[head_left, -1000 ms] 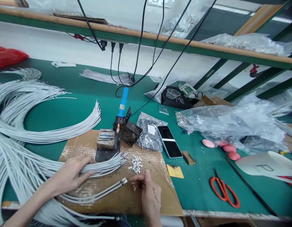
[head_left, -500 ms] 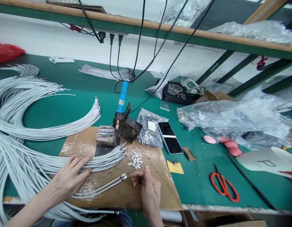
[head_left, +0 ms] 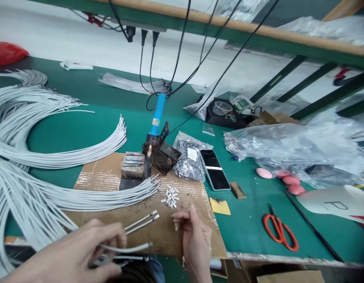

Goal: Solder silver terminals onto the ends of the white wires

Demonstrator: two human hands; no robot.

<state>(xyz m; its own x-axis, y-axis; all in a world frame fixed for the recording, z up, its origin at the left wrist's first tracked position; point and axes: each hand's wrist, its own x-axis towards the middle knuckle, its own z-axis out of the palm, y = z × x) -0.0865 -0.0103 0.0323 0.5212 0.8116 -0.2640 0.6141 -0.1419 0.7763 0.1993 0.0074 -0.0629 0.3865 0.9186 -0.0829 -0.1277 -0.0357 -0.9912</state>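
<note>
My left hand (head_left: pixel 90 249) is at the lower left, slightly blurred, its fingers curled round a white cable (head_left: pixel 131 248) whose free end points right. Just beyond it, two white cables with small connectors on their tips (head_left: pixel 149 220) lie on the cardboard (head_left: pixel 167 237). My right hand (head_left: pixel 196 241) is closed at the cardboard's right side. A thin sliver shows beside its palm, but what the fingers pinch cannot be made out. Small white connectors (head_left: pixel 171 196) lie in a loose pile above it. A thick bundle of white cables (head_left: pixel 105 199) stretches across the cardboard.
A blue-handled soldering iron (head_left: pixel 157 116) stands in its holder behind the cardboard. To the right are a phone (head_left: pixel 216 173), a yellow sponge (head_left: pixel 220 206), orange scissors (head_left: pixel 279 230) and a black rod (head_left: pixel 313 228). Plastic bags (head_left: pixel 288 137) crowd the back right, and more cable bundles (head_left: pixel 67 155) fill the left.
My left hand has come off the large bundle, moving down toward the front edge, and now has one cable in its fingers. My right hand has shifted slightly right. The view has tilted down.
</note>
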